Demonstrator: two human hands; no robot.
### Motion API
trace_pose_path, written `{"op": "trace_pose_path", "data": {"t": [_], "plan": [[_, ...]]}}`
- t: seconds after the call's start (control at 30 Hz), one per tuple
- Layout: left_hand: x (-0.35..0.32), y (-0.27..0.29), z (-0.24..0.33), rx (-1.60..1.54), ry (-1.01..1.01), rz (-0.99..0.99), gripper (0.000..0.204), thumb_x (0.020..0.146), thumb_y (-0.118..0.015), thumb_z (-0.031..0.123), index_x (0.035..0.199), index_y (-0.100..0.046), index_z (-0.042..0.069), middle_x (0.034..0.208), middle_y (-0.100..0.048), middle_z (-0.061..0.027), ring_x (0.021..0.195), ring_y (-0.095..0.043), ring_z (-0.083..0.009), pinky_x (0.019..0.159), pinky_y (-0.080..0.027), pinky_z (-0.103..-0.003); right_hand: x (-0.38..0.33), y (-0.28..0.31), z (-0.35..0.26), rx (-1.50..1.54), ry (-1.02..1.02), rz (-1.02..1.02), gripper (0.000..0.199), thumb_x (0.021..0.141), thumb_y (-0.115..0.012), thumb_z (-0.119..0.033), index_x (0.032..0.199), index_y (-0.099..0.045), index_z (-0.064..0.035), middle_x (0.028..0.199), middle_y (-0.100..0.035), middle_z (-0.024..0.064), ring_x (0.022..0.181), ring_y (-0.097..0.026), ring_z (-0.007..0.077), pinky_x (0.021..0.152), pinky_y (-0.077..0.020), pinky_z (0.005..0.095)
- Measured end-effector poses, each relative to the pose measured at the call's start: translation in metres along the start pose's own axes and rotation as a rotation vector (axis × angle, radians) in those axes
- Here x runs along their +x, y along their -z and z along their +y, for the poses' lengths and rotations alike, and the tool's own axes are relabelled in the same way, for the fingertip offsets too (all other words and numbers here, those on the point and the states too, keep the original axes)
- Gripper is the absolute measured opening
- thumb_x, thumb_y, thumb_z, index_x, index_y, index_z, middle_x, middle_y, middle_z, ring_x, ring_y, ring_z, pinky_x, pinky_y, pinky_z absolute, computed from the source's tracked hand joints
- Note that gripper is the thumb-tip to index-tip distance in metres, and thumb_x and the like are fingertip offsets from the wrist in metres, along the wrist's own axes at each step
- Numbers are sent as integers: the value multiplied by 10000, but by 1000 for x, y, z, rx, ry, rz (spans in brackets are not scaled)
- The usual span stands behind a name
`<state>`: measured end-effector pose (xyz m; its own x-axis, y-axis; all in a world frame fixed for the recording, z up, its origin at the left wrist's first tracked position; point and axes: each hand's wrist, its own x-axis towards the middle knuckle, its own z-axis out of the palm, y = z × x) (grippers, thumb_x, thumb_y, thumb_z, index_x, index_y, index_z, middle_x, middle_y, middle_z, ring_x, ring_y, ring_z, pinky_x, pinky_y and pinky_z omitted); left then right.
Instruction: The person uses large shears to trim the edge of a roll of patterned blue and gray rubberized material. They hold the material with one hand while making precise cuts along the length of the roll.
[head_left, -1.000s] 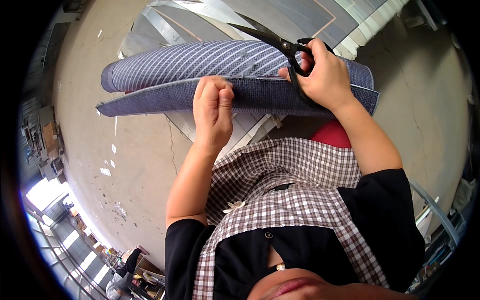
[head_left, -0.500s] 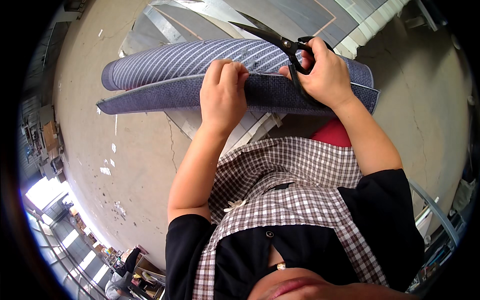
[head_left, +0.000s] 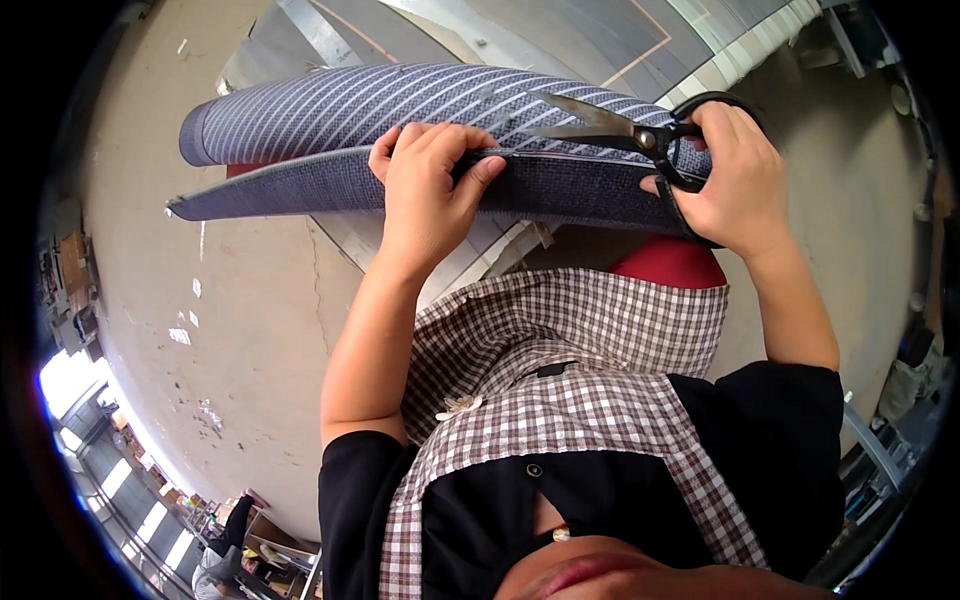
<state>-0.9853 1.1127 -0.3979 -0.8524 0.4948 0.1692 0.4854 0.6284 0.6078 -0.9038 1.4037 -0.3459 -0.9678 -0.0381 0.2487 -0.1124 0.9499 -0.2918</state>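
Note:
A blue-grey woven mat (head_left: 330,112) with white slanting stripes lies folded or rolled in front of me; its darker plain side (head_left: 575,190) faces me along the near edge. My left hand (head_left: 428,190) grips that near upper edge between thumb and fingers, left of the middle. In my right hand (head_left: 742,185) is a pair of black-handled scissors (head_left: 650,140), my fingers through the loops. The blades are spread and point left over the striped surface, with the lower one close to the mat's edge. I cannot tell whether they touch the cloth.
Beyond the mat is a large grey table-like surface (head_left: 590,50) with a pale rim. Scraps of white paper (head_left: 180,336) lie on the concrete floor to the left. Another person (head_left: 215,570) and shelving are at the lower left. A curved metal bar (head_left: 870,440) stands at right.
My right hand has moved right with the scissors, and the blades now lie lower across the mat. My left hand has shifted slightly left, its thumb now showing. The mat has shifted left.

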Motion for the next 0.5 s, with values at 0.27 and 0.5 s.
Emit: {"op": "trace_pose_path", "data": {"t": [0.27,0.5], "plan": [[0,-1,-2,-42,-5,-4,110,872,-774,212,934,-720,139,855,-659,45,894,-563,-160,1082,-255,-383,4,-4,-6,-183,114,-60,505,646,-880,-348,939,-574,-72,892,-634,75,885,-647,293,693,-540,414],[0,-4,-4,-44,-17,23,117,869,-775,217,941,-724,140,804,-616,39,855,-552,-160,1056,-270,-381,4,-2,-3,-197,149,-52,496,641,-873,-329,931,-568,-68,889,-622,74,873,-635,284,683,-538,400]]}}
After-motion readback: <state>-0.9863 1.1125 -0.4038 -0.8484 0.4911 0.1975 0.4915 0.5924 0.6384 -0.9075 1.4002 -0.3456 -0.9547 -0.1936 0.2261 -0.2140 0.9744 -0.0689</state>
